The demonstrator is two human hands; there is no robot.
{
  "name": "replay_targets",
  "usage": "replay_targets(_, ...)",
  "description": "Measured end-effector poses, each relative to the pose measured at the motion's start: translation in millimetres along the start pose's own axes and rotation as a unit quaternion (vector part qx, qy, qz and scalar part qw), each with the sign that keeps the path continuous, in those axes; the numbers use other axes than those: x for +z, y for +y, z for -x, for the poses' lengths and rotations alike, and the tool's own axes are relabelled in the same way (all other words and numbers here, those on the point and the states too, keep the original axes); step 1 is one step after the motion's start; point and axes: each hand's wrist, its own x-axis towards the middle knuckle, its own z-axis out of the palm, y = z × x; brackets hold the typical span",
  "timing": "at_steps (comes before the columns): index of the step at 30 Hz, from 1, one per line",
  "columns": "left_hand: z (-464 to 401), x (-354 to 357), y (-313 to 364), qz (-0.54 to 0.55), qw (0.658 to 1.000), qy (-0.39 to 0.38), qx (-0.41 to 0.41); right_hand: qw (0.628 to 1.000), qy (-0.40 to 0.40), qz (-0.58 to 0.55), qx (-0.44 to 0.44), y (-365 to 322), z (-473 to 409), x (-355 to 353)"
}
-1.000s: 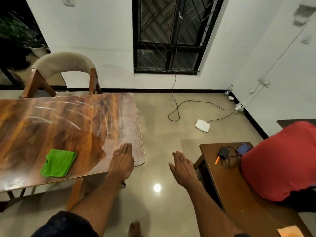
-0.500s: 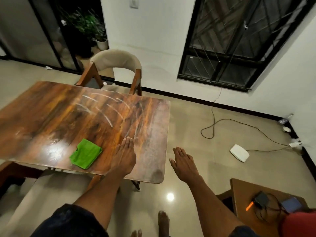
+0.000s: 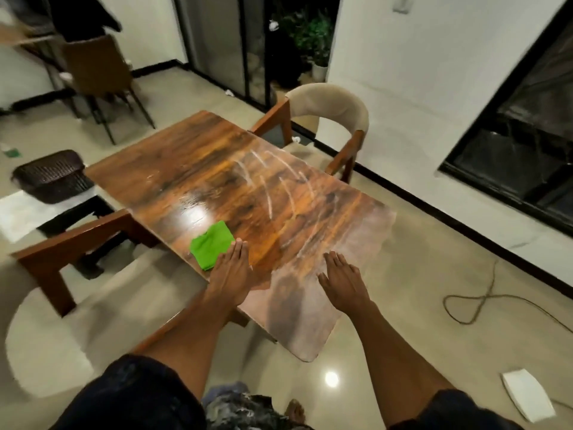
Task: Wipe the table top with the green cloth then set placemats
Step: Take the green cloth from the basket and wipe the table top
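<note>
A folded green cloth (image 3: 211, 244) lies near the front edge of the wooden table (image 3: 198, 169), whose top carries pale streaks and a dusty film at its right end. My left hand (image 3: 231, 271) is stretched flat over the table edge, its fingertips at the cloth's right corner. My right hand (image 3: 341, 279) hovers flat with straight fingers above the dusty right end of the table. Neither hand holds anything. No placemats are in view.
A beige-backed wooden chair (image 3: 328, 119) stands at the table's far side. Another wooden chair (image 3: 65, 243) sits at the near left. A dark woven basket (image 3: 51, 175) is on the left, a brown chair (image 3: 99, 76) behind it. A cable (image 3: 465, 305) and a white box (image 3: 527, 398) lie on the floor at right.
The view has swung left and closer to the table. My left hand now reaches the cloth's corner. My right hand has come from over the floor to above the table's right end.
</note>
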Motion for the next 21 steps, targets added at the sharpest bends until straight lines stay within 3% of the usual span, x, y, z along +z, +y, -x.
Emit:
replay_targets(7, 0.3, 2.4, -56.1, 0.005, 0.996, 0.009, -0.089, 0.995, -0.041, -0.014, -0.086, -53.5, -57.3, 25.0)
replay_targets(18, -65.0, 20.2, -137.9, 0.031, 0.994, -0.042, -0.095, 0.991, -0.061, -0.083, -0.085, -118.7, -153.0, 70.8)
replay_targets(21, -79.3, 47.0, -160.1, 0.04, 0.995, -0.002, -0.091, 0.989, -0.073, -0.089, -0.091, -147.7, -168.3, 91.2)
